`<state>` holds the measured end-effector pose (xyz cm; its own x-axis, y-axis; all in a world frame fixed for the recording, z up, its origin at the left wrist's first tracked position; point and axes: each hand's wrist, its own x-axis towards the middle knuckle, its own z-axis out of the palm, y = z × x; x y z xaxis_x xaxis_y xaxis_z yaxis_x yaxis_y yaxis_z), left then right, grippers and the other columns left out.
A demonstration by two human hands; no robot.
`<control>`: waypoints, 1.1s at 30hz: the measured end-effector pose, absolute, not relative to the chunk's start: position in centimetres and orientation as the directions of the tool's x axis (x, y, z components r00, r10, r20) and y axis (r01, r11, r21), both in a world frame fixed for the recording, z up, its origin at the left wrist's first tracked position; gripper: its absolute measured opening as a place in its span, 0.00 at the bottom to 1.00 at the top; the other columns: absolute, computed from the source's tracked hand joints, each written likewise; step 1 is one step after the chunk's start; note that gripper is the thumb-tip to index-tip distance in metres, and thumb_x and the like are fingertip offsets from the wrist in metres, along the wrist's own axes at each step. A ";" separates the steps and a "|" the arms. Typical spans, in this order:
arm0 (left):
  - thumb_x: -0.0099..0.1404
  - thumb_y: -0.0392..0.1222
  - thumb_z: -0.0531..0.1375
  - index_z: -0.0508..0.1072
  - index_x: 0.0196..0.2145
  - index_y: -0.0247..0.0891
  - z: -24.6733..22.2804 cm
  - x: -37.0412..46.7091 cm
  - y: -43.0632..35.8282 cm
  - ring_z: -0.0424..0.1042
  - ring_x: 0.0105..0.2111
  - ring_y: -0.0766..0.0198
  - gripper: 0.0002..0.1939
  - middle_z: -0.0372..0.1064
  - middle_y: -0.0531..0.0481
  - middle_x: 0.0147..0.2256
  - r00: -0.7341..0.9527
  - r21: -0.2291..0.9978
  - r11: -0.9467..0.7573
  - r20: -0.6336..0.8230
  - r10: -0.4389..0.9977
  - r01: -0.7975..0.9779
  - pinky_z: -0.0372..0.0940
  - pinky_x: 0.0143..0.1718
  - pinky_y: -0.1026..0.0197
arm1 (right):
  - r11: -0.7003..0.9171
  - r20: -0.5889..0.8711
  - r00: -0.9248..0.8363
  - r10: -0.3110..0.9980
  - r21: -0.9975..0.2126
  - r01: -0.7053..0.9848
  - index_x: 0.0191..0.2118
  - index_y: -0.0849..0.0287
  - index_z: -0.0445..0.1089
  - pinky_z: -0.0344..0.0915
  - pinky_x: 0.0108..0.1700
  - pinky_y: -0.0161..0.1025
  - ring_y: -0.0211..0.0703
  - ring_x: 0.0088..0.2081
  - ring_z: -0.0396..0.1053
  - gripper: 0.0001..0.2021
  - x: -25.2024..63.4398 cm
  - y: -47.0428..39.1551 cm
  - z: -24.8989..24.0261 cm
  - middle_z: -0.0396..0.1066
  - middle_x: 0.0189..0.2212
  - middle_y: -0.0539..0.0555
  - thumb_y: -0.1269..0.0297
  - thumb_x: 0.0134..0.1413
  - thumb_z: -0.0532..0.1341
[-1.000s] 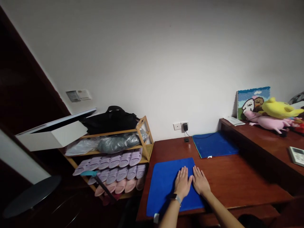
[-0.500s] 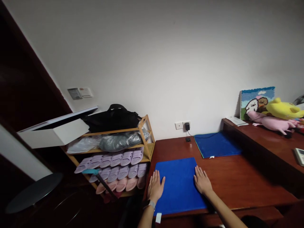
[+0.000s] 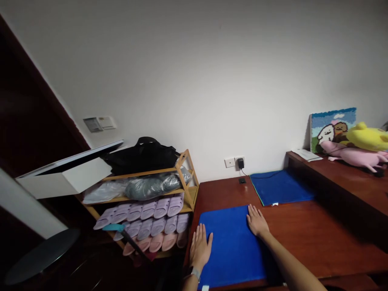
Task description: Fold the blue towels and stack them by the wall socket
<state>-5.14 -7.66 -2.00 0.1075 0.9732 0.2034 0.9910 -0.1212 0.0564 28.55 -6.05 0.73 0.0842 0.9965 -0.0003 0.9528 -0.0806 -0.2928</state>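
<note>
A blue cloth (image 3: 232, 246) lies spread flat on the reddish-brown wooden desk (image 3: 306, 238), with a white tag at its near left corner. My left hand (image 3: 200, 246) rests flat on the cloth's left edge, fingers stretched out and nothing in them. On the cloth's far right corner lies my right hand (image 3: 256, 220), palm down with its fingers extended. Farther back on the desk is a second blue cloth (image 3: 281, 188) with a green edge and a small white tag; neither hand touches it.
To the left, a wooden rack (image 3: 188, 190) holds lilac and pink slippers (image 3: 162, 207), with a black bag (image 3: 142, 155) on top beside a white box (image 3: 69, 178). A plugged-in adapter (image 3: 241, 163) sits on the wall. Plush toys (image 3: 356, 153) lie on the raised ledge at right.
My right hand has slid up the cloth's right edge to its far corner. My left hand stays flat on the left edge. The view has shifted slightly.
</note>
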 end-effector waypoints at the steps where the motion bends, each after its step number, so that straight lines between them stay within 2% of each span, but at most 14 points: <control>1: 0.76 0.59 0.42 0.57 0.72 0.30 -1.7 -4.9 -7.5 0.50 0.72 0.50 0.38 0.49 0.38 0.72 0.105 0.044 -0.116 0.190 0.976 0.992 0.48 0.73 0.43 | -0.079 0.002 0.083 0.997 -0.294 0.952 0.75 0.68 0.46 0.39 0.75 0.49 0.47 0.76 0.41 0.33 28.6 -6.1 0.5 0.43 0.75 0.58 0.58 0.70 0.39; 5: 0.77 0.56 0.41 0.58 0.71 0.30 0.5 -0.2 -6.8 0.51 0.72 0.50 0.35 0.53 0.37 0.71 0.122 0.049 -0.136 0.221 0.968 0.990 0.48 0.73 0.43 | -0.073 0.003 0.078 0.997 -0.289 0.955 0.75 0.68 0.45 0.38 0.75 0.48 0.47 0.76 0.40 0.34 28.6 -6.1 -0.1 0.42 0.76 0.57 0.57 0.70 0.38; 10: 0.78 0.55 0.34 0.51 0.74 0.37 1.5 11.1 -6.1 0.46 0.74 0.58 0.34 0.48 0.47 0.73 0.429 0.175 -0.463 0.199 0.881 0.869 0.45 0.74 0.49 | -0.060 -0.005 0.061 0.998 -0.261 0.964 0.75 0.68 0.44 0.38 0.75 0.48 0.47 0.76 0.39 0.34 28.8 -6.0 -0.6 0.41 0.76 0.57 0.58 0.70 0.37; 13: 0.78 0.56 0.33 0.48 0.75 0.37 0.4 14.0 -5.4 0.44 0.74 0.58 0.35 0.45 0.46 0.74 0.444 0.234 -0.459 0.116 0.888 0.857 0.45 0.74 0.48 | -0.034 0.024 0.042 0.999 -0.263 0.964 0.75 0.67 0.46 0.39 0.74 0.49 0.47 0.76 0.41 0.34 28.9 -6.0 -1.1 0.43 0.75 0.57 0.58 0.69 0.39; 16: 0.77 0.58 0.35 0.48 0.75 0.37 -0.2 11.5 -4.4 0.42 0.74 0.55 0.36 0.45 0.44 0.74 0.377 0.220 -0.385 0.080 0.923 0.896 0.44 0.74 0.44 | -0.049 0.032 0.059 0.998 -0.258 0.965 0.75 0.68 0.46 0.40 0.74 0.49 0.48 0.76 0.42 0.34 28.8 -6.0 -1.1 0.44 0.75 0.58 0.57 0.70 0.37; 20: 0.77 0.60 0.36 0.50 0.74 0.31 0.4 2.6 -3.3 0.45 0.74 0.48 0.39 0.46 0.37 0.73 0.190 0.184 -0.206 0.100 0.977 0.961 0.45 0.73 0.39 | -0.064 0.028 0.073 0.997 -0.252 0.966 0.75 0.68 0.45 0.39 0.74 0.49 0.47 0.76 0.42 0.34 28.7 -6.2 -1.0 0.44 0.75 0.57 0.56 0.70 0.36; 23: 0.77 0.58 0.39 0.54 0.73 0.30 0.3 -4.4 -3.6 0.47 0.73 0.49 0.38 0.48 0.37 0.73 0.041 0.170 -0.060 0.116 0.992 0.984 0.47 0.73 0.42 | -0.062 0.031 0.071 0.997 -0.242 0.968 0.75 0.68 0.45 0.40 0.75 0.49 0.47 0.75 0.42 0.34 28.7 -6.3 -1.4 0.44 0.75 0.57 0.56 0.70 0.36; 25: 0.76 0.56 0.41 0.58 0.71 0.27 -0.4 -7.8 -4.4 0.50 0.72 0.49 0.37 0.50 0.35 0.72 -0.025 0.205 -0.002 0.129 0.991 0.979 0.49 0.72 0.43 | -0.058 0.029 0.067 0.997 -0.239 0.969 0.75 0.69 0.45 0.40 0.75 0.49 0.48 0.75 0.42 0.34 28.7 -6.1 -1.7 0.44 0.75 0.57 0.56 0.70 0.37; 28: 0.75 0.49 0.43 0.63 0.68 0.25 -1.6 -10.5 -6.0 0.55 0.71 0.50 0.34 0.56 0.34 0.70 -0.062 0.271 0.015 0.163 0.985 0.962 0.52 0.71 0.45 | -0.069 0.006 0.073 0.997 -0.236 0.969 0.75 0.70 0.45 0.40 0.75 0.49 0.48 0.75 0.42 0.34 28.5 -5.9 -1.1 0.44 0.75 0.58 0.56 0.70 0.37; 33: 0.77 0.45 0.39 0.67 0.66 0.28 -1.9 -10.7 -7.4 0.58 0.70 0.58 0.31 0.62 0.39 0.68 -0.054 0.335 -0.018 0.204 0.977 0.942 0.55 0.70 0.53 | -0.111 -0.026 0.108 0.994 -0.285 0.952 0.75 0.69 0.47 0.42 0.74 0.49 0.48 0.75 0.42 0.34 28.7 -7.5 1.1 0.44 0.75 0.58 0.57 0.70 0.37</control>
